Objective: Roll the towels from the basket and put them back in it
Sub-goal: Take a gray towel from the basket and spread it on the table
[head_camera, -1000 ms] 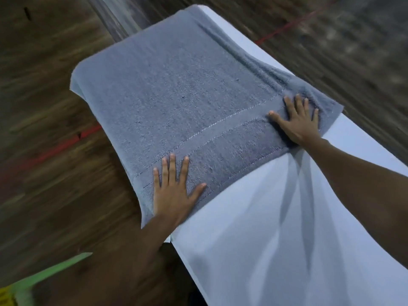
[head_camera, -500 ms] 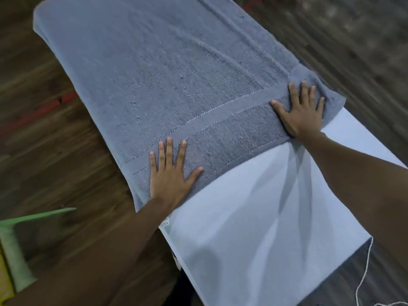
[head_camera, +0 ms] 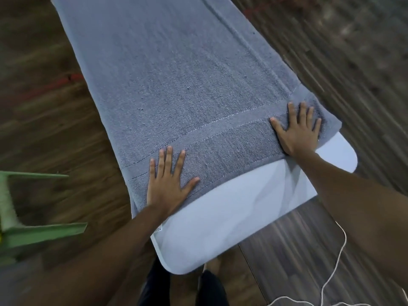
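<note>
A grey towel (head_camera: 176,80) lies spread flat along a white table (head_camera: 231,208), its stitched border band at the near end. My left hand (head_camera: 167,180) presses flat on the towel's near left corner, fingers spread. My right hand (head_camera: 298,131) lies flat on the near right corner, fingers straight. The towel's left edge hangs over the table's side. No basket is in view.
A green object (head_camera: 26,233) sits on the wooden floor at the left. A white cord (head_camera: 335,268) trails across the floor at the lower right. My legs (head_camera: 183,288) stand at the table's near end.
Both hands have stayed flat on the towel's near corners. The camera has tilted down, so the table's near end, the cord and the green object show more.
</note>
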